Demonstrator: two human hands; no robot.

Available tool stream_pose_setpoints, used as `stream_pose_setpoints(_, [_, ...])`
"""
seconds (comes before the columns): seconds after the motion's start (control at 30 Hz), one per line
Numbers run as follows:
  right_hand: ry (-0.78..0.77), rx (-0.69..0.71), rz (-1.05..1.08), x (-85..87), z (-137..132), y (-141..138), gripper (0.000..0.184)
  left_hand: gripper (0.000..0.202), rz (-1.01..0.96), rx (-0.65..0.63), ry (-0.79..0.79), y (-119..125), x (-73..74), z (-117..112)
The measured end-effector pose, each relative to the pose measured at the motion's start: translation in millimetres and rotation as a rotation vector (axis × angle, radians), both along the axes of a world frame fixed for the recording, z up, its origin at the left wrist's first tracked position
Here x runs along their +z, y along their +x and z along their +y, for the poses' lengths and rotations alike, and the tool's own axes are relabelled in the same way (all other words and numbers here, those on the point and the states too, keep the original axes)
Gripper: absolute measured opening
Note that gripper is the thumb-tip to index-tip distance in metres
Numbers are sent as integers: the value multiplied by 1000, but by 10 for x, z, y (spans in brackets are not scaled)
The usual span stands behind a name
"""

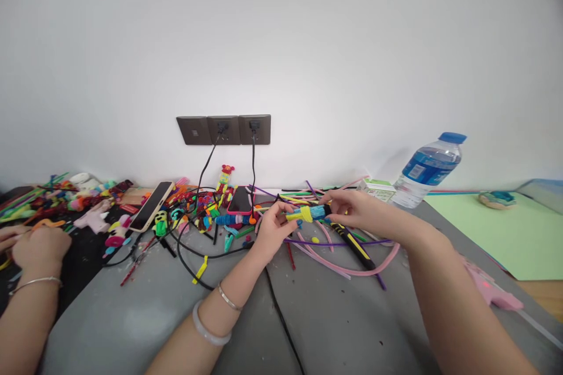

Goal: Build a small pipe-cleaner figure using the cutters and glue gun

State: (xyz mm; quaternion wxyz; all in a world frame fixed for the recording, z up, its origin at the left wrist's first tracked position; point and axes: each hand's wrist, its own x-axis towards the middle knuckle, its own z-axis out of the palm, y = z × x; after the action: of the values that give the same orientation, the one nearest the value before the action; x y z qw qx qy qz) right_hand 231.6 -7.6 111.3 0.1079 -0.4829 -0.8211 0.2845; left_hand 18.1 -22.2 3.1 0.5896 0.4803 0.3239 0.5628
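Observation:
My left hand (273, 229) and my right hand (352, 208) both pinch a small blue fuzzy bundle (310, 212) wound with a yellow pipe cleaner, held just above the grey table (145, 316). The left fingers close on its left end, the right fingers on its right end. A black and yellow tool (354, 244) lies under my right hand, and whether the hand holds it I cannot tell. Pink and purple pipe cleaners (347, 266) lie loose beneath both hands.
Another person's hands (35, 246) work at the far left among a heap of coloured craft pieces (88, 205). Two phones (152, 205) (240, 200) lie charging by cables from the wall sockets (224, 129). A water bottle (428, 169), green sheet (505, 234) and pink glue gun (492, 290) sit right.

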Motion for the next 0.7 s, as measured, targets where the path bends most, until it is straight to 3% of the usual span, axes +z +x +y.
stream_pose_setpoints(0.37, [118, -6, 22, 20, -28, -74, 27, 30, 94, -1, 39, -7, 26, 1])
stream_pose_setpoints(0.7, [207, 38, 90, -97, 41, -104, 26, 24, 83, 128, 129, -16, -105, 39])
